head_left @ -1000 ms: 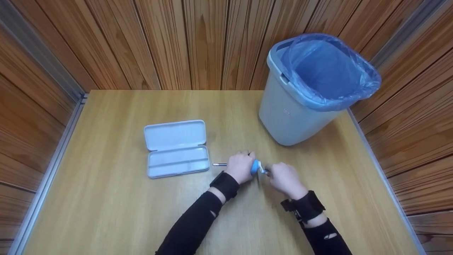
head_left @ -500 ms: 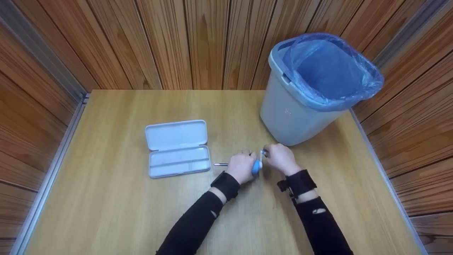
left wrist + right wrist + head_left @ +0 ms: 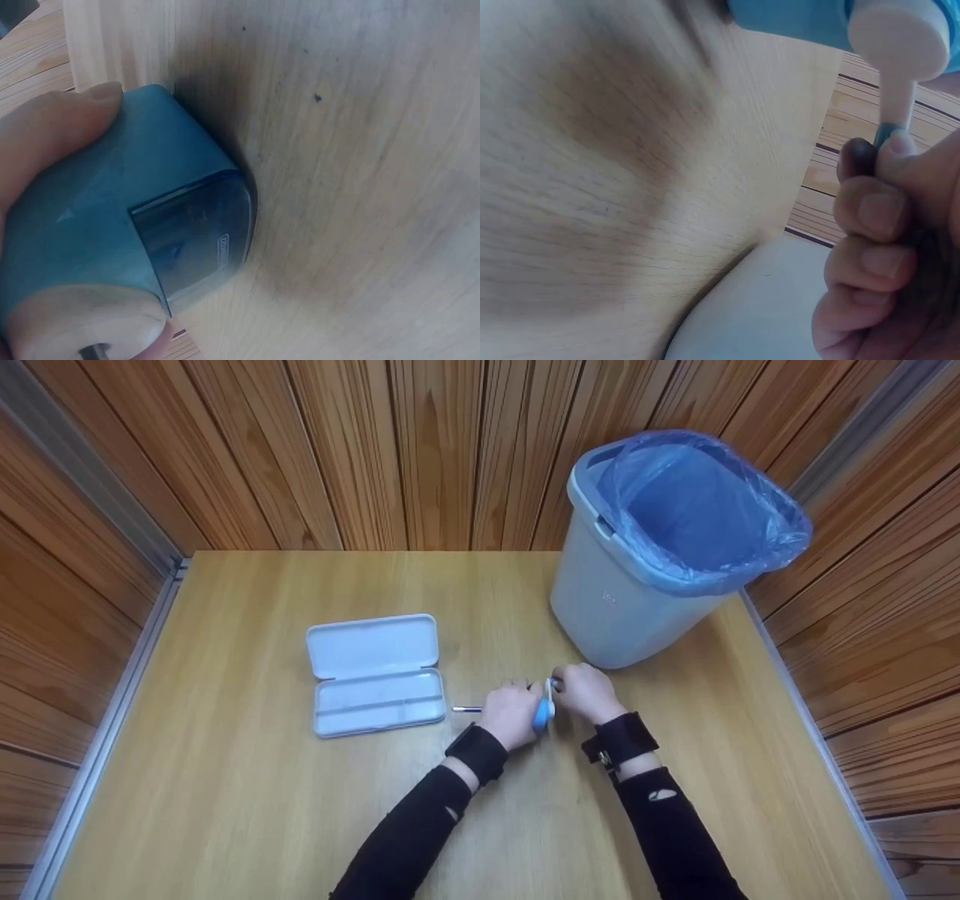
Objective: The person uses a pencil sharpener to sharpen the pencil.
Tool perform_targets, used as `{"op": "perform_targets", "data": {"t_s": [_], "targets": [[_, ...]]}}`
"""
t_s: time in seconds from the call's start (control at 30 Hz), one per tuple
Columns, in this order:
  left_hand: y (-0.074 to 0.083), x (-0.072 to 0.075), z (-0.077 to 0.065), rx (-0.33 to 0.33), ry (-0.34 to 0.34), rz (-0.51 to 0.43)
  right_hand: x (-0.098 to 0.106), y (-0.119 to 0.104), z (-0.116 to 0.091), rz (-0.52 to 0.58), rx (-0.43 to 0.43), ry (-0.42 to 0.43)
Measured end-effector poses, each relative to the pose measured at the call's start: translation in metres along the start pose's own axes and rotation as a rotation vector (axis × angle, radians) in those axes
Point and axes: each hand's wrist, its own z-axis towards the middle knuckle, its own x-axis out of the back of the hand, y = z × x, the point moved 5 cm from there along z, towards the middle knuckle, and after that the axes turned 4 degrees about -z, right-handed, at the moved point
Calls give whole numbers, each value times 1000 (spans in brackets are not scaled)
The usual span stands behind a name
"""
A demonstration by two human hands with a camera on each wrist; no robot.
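A blue crank pencil sharpener stands on the table with a clear dark shavings drawer. My left hand grips its body from above, thumb along one side in the left wrist view. From the sharpener's left end sticks a pencil, its other end hidden inside. At the opposite end is a white crank arm with a blue knob. My right hand pinches that knob between thumb and forefinger, the other fingers curled below.
Left of the hands lies an open white pencil case, lid laid back. A grey bin with a blue liner bag stands at the back right, close beyond my right hand. Wooden panels enclose the table. Dark specks dot the wood.
The crank has swung from low on the near side up to the far side, my right hand moving away from me with it. My left hand, sharpener and pencil have barely moved.
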Motion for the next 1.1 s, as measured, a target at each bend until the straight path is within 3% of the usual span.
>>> {"op": "perform_targets", "data": {"t_s": [0.2, 0.37, 0.63, 1.1], "targets": [[-3, 1, 1, 4, 11, 6, -3, -2, 3, -24, 1, 15], [-1, 1, -1, 4, 26, -2, -21, -2, 1, -56, 8, -10], [0, 1, 0, 20, -41, -8, -47, -4, -26, -85, 53, -5], [1, -1, 0, 36, -53, 9, -35, -17, -73, -46, 45, -32]]}}
